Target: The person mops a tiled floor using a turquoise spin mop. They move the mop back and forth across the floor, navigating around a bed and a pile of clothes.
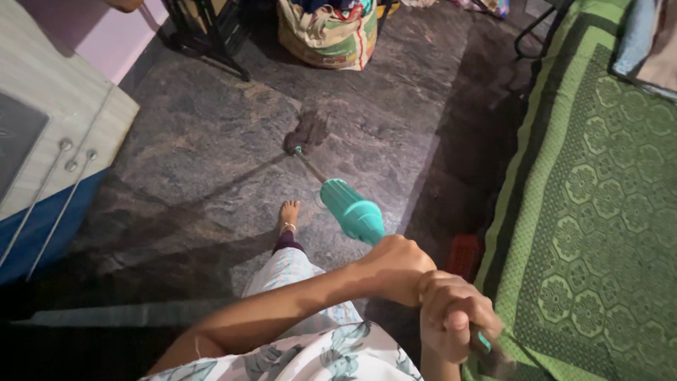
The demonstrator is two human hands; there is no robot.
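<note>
Grip: we see left hand [392,268] and right hand [451,315] clenched round the teal plastic mop handle [355,212].
Risk: bare foot [288,214] may slip on the wet grey stone floor [211,141].

The mop handle [352,212] vanishes inside the left hand [395,268] and the right hand [451,317], and its top end runs blurred off the bottom edge. The mop head [307,132] is a dark smudge, strands too small to tell. The cloth bag [328,32] is cut by the top edge; the green mat [592,212] runs off right.
</note>
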